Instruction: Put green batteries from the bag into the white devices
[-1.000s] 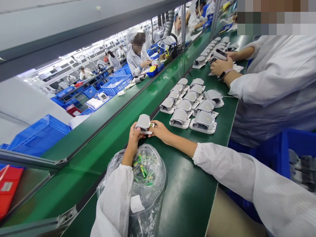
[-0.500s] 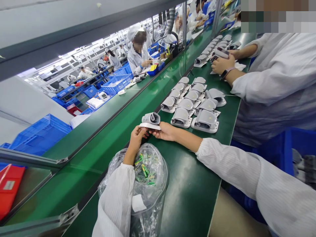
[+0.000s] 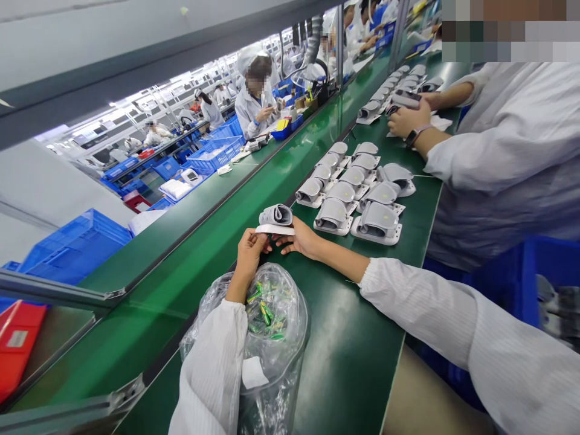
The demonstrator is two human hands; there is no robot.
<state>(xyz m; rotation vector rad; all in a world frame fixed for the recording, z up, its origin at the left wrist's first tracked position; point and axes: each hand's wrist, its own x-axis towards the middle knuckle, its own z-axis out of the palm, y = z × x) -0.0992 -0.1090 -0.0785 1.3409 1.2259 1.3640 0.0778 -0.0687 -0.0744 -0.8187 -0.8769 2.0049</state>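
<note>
Cuff [image 3: 276, 215] is held up at the table's [image 3: 348, 338] far edge, beside the belt [image 3: 194, 260]. Bag [image 3: 206, 320] of what look like batteries [image 3: 266, 313] sits just below it, probably for short reach. Left hand [image 3: 251, 248] pinches the base [image 3: 274, 230] at its left end; right hand [image 3: 304, 238] holds the other, fingers curled under, likely sparing the roll. Spare cuffs [image 3: 342, 192] stand rowed to the right, presumably for easy counting.
</note>
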